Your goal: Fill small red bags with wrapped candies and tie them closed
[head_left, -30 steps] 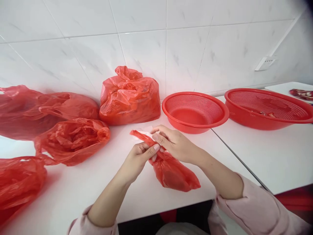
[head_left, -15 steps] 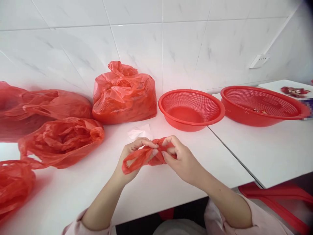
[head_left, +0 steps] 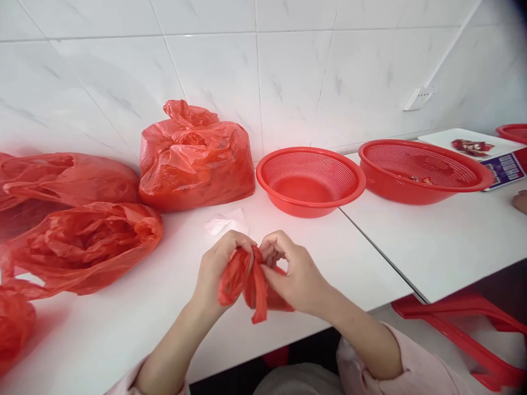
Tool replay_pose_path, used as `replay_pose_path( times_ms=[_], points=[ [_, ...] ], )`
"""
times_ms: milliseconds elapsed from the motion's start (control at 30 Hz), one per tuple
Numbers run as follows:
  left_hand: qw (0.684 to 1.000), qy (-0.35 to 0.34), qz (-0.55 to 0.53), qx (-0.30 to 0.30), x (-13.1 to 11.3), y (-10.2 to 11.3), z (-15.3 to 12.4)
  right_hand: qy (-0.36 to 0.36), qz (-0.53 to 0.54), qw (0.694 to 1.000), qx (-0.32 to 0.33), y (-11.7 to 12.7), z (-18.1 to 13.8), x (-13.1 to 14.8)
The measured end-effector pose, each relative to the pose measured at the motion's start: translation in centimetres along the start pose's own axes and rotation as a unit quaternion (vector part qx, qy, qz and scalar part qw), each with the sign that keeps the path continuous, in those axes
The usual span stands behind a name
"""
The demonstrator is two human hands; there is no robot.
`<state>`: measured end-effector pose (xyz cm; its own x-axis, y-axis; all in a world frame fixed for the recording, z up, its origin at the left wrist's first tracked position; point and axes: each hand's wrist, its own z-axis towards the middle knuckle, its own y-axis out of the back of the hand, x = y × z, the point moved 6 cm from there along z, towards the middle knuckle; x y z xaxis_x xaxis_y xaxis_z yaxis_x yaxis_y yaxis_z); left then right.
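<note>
A small red plastic bag (head_left: pixel 247 282) hangs bunched between both my hands just above the white table (head_left: pixel 132 329). My left hand (head_left: pixel 216 269) is closed, pinching a loop of the bag's handles. My right hand (head_left: pixel 292 274) is closed too, fingers curled round the other part of the handles, and the bag's body is mostly hidden behind it. A loose strip of the bag dangles below my fingers.
Several filled red bags lie at the left, one tied bag (head_left: pixel 195 156) at the back wall. A white scrap (head_left: pixel 226 223) lies ahead of my hands. Two red sieve baskets (head_left: pixel 310 181) (head_left: pixel 424 170), a scale (head_left: pixel 473 151), red stool (head_left: pixel 465 329) and someone's fingertip (head_left: pixel 521 200) are right.
The bag lay stretched on the table a second ago; both hands have gathered it up, twisting its handles into a loop. The view has shifted right.
</note>
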<state>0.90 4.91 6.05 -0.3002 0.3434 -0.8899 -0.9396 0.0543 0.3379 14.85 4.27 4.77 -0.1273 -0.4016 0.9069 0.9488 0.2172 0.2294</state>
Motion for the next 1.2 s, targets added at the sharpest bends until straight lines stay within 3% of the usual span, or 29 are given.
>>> replay_pose_path(
  times_ms=[100,200,300,400,567,667,733,833,967,1067,1200],
  points=[
    [0.996,-0.036,0.047,-0.064,-0.4,-0.3,-0.4,-0.002,0.037,0.999,-0.01,-0.4,-0.6,0.1],
    [0.99,-0.088,0.077,-0.081,-0.7,-0.2,-0.5,-0.038,0.125,0.991,0.015,-0.2,-0.7,-0.6],
    [0.98,-0.151,0.119,-0.048,-1.2,0.1,-0.5,-0.097,0.206,0.972,0.062,0.1,-0.4,-1.6],
    [0.977,-0.169,0.133,0.009,-1.3,0.4,-0.5,-0.125,0.21,0.963,0.11,0.2,-0.3,-1.7],
    [0.985,-0.076,0.091,0.128,-0.5,0.7,-1.0,-0.096,0.05,0.984,0.145,0.6,-0.5,-0.1],
    [0.981,-0.02,0.057,0.186,-0.1,0.6,-1.2,-0.002,-0.087,0.987,0.133,1.0,-0.5,1.6],
    [0.978,-0.015,0.041,0.206,-0.1,0.5,-1.3,0.089,-0.176,0.973,0.117,1.0,-0.7,2.8],
    [0.976,-0.037,0.036,0.212,-0.5,0.3,-1.1,0.2,-0.318,0.922,0.096,0.8,-1.1,3.8],
    [0.975,-0.064,0.067,0.2,-1.0,0.2,-0.8,0.267,-0.434,0.857,0.082,0.6,-1.7,4.0],
    [0.975,-0.095,0.105,0.17,-1.0,1.1,-0.5,0.274,-0.449,0.845,0.094,0.5,-2.1,3.7],
    [0.975,-0.125,0.144,0.114,-0.3,3.2,-0.7,0.249,-0.416,0.866,0.124,0.0,-2.9,2.6]
  ],
)
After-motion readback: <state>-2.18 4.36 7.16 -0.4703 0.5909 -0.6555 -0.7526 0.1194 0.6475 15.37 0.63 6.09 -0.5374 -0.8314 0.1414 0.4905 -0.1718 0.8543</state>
